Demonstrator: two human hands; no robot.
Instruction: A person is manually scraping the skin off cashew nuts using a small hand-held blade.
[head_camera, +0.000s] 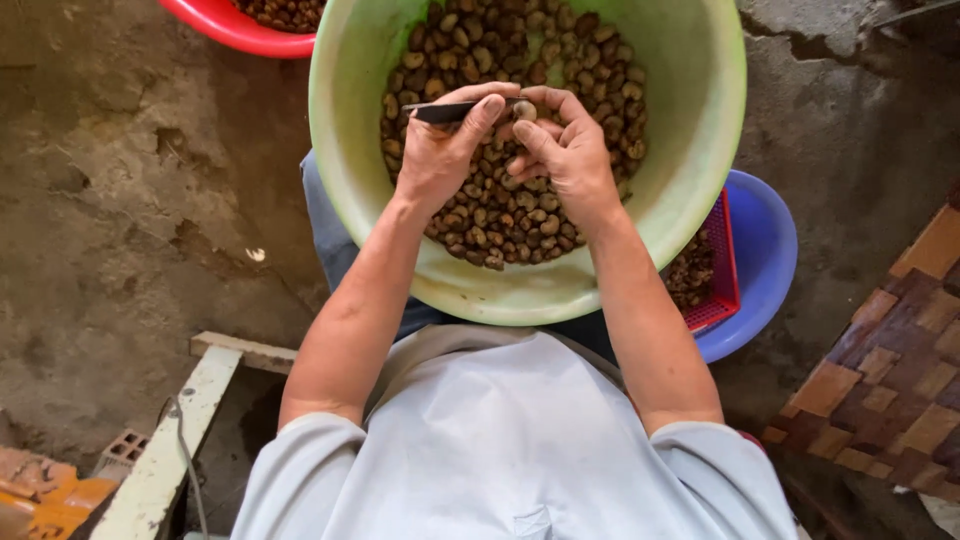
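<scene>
Over the pale green basin (690, 170) of brown nuts (500, 215), resting on the person's lap, the right hand (565, 150) pinches a single nut (524, 110) between thumb and fingertips. The left hand (440, 150) grips a small dark blade (445, 112), its tip near the nut. Small, hard and rounded, such a nut probably slips easily; a grip across its flatter sides seems surest.

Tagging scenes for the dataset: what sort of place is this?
Probably an informal home or yard work spot for shelling nuts by hand. The floor is rough cracked concrete, a big green basin of brown nuts rests on the lap, and the left hand holds a small blade.
</scene>
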